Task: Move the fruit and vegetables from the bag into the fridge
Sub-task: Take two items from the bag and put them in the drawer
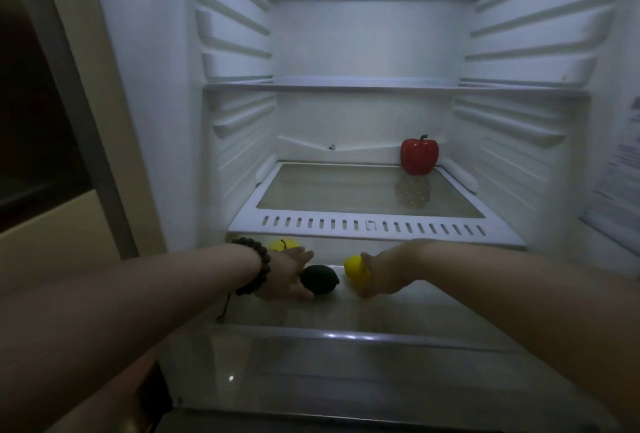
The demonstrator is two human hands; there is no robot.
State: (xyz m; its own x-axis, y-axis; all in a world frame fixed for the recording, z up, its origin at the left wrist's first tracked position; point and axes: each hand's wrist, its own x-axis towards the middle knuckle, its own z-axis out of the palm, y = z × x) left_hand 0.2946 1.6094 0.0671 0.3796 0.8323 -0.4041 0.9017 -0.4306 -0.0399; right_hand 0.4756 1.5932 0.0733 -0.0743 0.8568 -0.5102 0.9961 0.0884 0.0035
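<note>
On the lower fridge shelf (pixel 346 315) the right hand (pixel 381 277) grips a lemon (pixel 355 270); the left hand (pixel 287 273), fingers loosely spread, touches a dark avocado (pixel 320 279); a red pepper (pixel 419 155) stands on the shelf above

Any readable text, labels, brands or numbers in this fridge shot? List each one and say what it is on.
No text can be read.
Sticker on the right fridge wall: printed lines show, too blurred to read.
Red pepper, lemon, dark fruit, yellow fruit, bead bracelet: no lettering visible.
</note>
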